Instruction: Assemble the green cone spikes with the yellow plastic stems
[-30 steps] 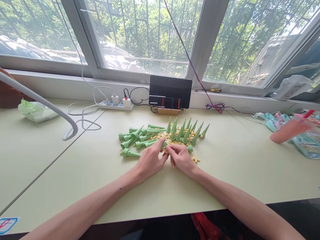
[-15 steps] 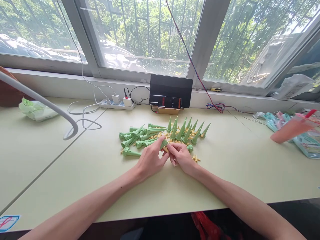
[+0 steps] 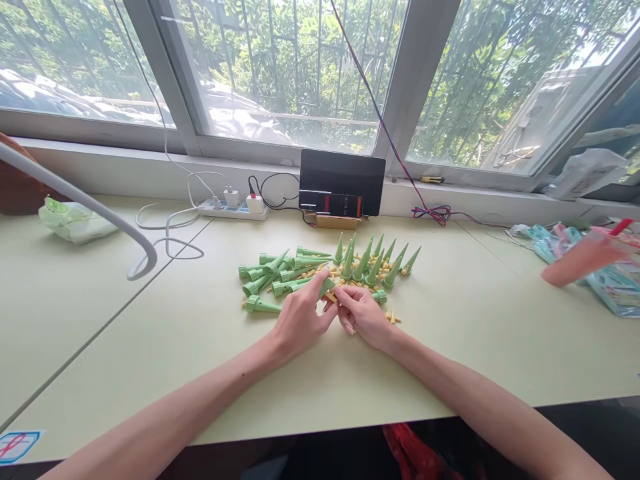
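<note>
My left hand [image 3: 304, 312] is closed on a green plastic cone-shaped spike [image 3: 327, 287], its wide end turned toward my other hand. Between the fingertips of my right hand [image 3: 364, 311] is a small yellow peg [image 3: 332, 297], held against the green spike; its exact fit is hidden by the fingers. Left of my hands lie several green spikes [image 3: 260, 283] on their sides. Beyond my right hand, several more green spikes [image 3: 364, 260] stand point up, with loose yellow pegs [image 3: 393, 318] scattered among and in front of them.
Behind the spikes a phone [image 3: 340, 205] leans on a dark tablet [image 3: 345, 177]. A power strip [image 3: 235, 209] with white cables lies at the back left. On the right are a pink drink cup [image 3: 583, 257] and plastic packets [image 3: 615, 290]. A grey curved tube [image 3: 100, 190] crosses the left side.
Both hands stay almost in place, with only slight finger movement around the green spike and yellow peg. The other things have not moved.
</note>
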Demonstrator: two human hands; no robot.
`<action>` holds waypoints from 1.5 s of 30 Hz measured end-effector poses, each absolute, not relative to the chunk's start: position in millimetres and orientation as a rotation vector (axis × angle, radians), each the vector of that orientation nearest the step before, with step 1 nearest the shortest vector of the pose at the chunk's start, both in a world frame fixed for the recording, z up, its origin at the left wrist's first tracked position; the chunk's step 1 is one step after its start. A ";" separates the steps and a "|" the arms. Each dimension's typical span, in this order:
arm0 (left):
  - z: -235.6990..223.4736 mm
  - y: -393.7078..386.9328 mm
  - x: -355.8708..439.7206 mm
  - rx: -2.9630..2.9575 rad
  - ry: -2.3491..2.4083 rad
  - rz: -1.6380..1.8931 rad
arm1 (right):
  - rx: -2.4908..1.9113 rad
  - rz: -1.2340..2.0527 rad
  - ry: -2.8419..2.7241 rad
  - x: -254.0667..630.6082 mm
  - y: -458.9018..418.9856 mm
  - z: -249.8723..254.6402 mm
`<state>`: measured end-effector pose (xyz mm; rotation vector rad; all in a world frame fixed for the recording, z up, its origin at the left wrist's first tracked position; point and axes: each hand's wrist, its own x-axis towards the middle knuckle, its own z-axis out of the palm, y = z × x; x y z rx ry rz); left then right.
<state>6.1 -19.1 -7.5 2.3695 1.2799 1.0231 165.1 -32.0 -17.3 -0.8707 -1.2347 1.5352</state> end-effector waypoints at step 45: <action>-0.3 -4.2 4.8 1.534 0.966 1.015 | -1.078 0.228 -1.886 178.5 -26.8 -24.6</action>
